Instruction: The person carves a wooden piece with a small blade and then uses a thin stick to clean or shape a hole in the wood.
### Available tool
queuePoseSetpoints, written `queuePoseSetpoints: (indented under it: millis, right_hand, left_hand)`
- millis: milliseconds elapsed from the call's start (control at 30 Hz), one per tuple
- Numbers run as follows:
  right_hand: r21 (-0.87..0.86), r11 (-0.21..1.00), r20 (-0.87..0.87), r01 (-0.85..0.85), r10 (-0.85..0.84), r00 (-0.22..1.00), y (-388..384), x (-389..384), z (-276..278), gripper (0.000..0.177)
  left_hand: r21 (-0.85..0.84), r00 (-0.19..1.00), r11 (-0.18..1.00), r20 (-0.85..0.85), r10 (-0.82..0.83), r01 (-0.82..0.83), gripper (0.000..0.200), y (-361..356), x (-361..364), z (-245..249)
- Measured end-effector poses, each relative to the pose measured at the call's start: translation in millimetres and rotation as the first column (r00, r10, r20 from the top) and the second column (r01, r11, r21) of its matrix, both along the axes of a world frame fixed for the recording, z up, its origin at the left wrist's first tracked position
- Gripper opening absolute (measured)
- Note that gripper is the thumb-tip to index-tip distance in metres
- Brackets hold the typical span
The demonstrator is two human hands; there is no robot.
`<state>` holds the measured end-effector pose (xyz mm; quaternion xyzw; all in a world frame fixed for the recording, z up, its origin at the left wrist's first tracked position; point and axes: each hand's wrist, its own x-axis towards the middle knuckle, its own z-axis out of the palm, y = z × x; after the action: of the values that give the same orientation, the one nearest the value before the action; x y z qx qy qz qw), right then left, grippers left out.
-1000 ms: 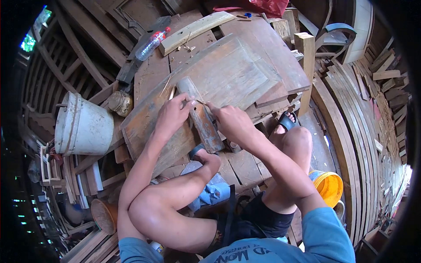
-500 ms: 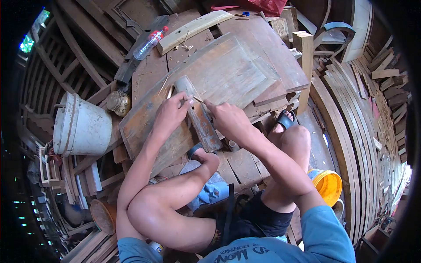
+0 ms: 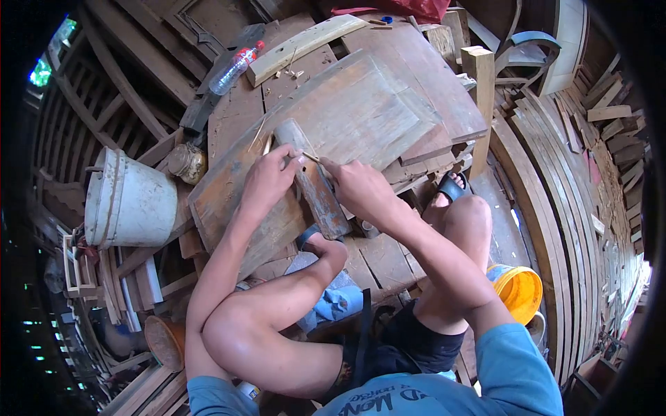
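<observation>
A thick worn wooden bar (image 3: 322,202) lies across a large weathered wooden panel (image 3: 347,104), with a small dark hole in its upper face. My right hand (image 3: 359,188) is closed round a thin light-brown stick (image 3: 311,157), which points left over the bar. Just across from its tip, my left hand (image 3: 269,179) is closed in a pinch at the bar's edge. Whatever lies between the left fingertips is too small to make out. A pale narrow piece (image 3: 268,144) shows behind the left fingers, partly hidden.
A plastic bottle (image 3: 232,72) and a pale plank (image 3: 309,48) lie beyond the panel. At left stand a dirty white bucket (image 3: 135,201) and a jar (image 3: 187,163). To the right are a wooden post (image 3: 479,104), a yellow bucket (image 3: 517,291) and stacked long boards (image 3: 548,208).
Both hands stay at almost the same spot over the bar. The stick in the right hand has shifted only slightly.
</observation>
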<state>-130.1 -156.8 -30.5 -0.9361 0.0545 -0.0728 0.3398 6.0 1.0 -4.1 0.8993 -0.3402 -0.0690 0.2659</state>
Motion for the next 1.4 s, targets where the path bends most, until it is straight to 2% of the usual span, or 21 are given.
queuePoseSetpoints:
  millis: [167, 233, 367, 433, 467, 533, 633, 700, 833, 933, 1133, 1400]
  right_hand:
    - [0.043, 0.999, -0.016, -0.001, 0.002, 1.000, -5, 0, 1, 0.039]
    - [0.032, 0.999, 0.063, -0.022, 0.020, 0.998, -2, 8, -1, 0.029]
    - [0.141, 0.990, -0.002, -0.016, 0.017, 1.000, -8, 4, 1, 0.034]
    - [0.181, 0.983, 0.107, -0.034, 0.014, 0.994, -8, 7, -6, 0.026]
    - [0.184, 0.982, 0.106, -0.037, 0.018, 0.994, -7, 7, -9, 0.026]
    - [0.219, 0.975, 0.070, 0.044, -0.060, 0.996, -8, 5, -4, 0.022]
    - [0.177, 0.981, 0.014, 0.076, -0.079, 0.997, -7, 3, -2, 0.018]
    - [0.140, 0.987, 0.004, 0.074, -0.075, 0.997, -4, 2, 1, 0.018]
    - [0.049, 0.995, 0.012, 0.091, -0.092, 0.996, -2, 5, -2, 0.018]
    - [0.063, 0.995, -0.007, 0.079, -0.079, 0.997, -2, 3, 1, 0.019]
    - [0.075, 0.995, -0.002, 0.070, -0.070, 0.998, -2, 4, 1, 0.018]
    - [0.066, 0.996, 0.016, 0.062, -0.063, 0.998, -1, 1, -1, 0.015]
  left_hand:
    - [-0.024, 1.000, 1.000, 0.006, -0.014, 0.015, 0.027, 1, 1, -2]
    - [-0.007, 1.000, 1.000, 0.007, -0.019, 0.019, 0.027, -2, -2, 3]
    - [0.068, 0.999, 0.997, -0.039, 0.027, -0.024, 0.025, -3, -7, 14]
    - [0.086, 0.999, 0.996, -0.038, 0.025, -0.021, 0.024, -2, -5, 13]
    - [0.057, 0.999, 0.998, -0.044, 0.019, -0.016, 0.024, -1, -4, 10]
    - [0.022, 0.999, 1.000, -0.053, 0.012, -0.011, 0.024, -2, -6, 11]
    - [0.085, 0.998, 0.996, -0.044, 0.033, -0.030, 0.025, -3, -9, 14]
    - [0.008, 0.997, 1.000, -0.074, 0.025, -0.025, 0.025, -2, -10, 14]
    - [-0.006, 0.998, 1.000, -0.057, 0.006, -0.006, 0.025, -2, -6, 8]
    - [0.020, 0.996, 0.999, -0.087, 0.031, -0.030, 0.025, -1, -5, 10]
    - [0.061, 0.999, 0.998, -0.036, 0.022, -0.019, 0.027, -1, -6, 11]
    - [0.002, 0.999, 1.000, -0.052, 0.009, -0.009, 0.024, -1, -6, 9]
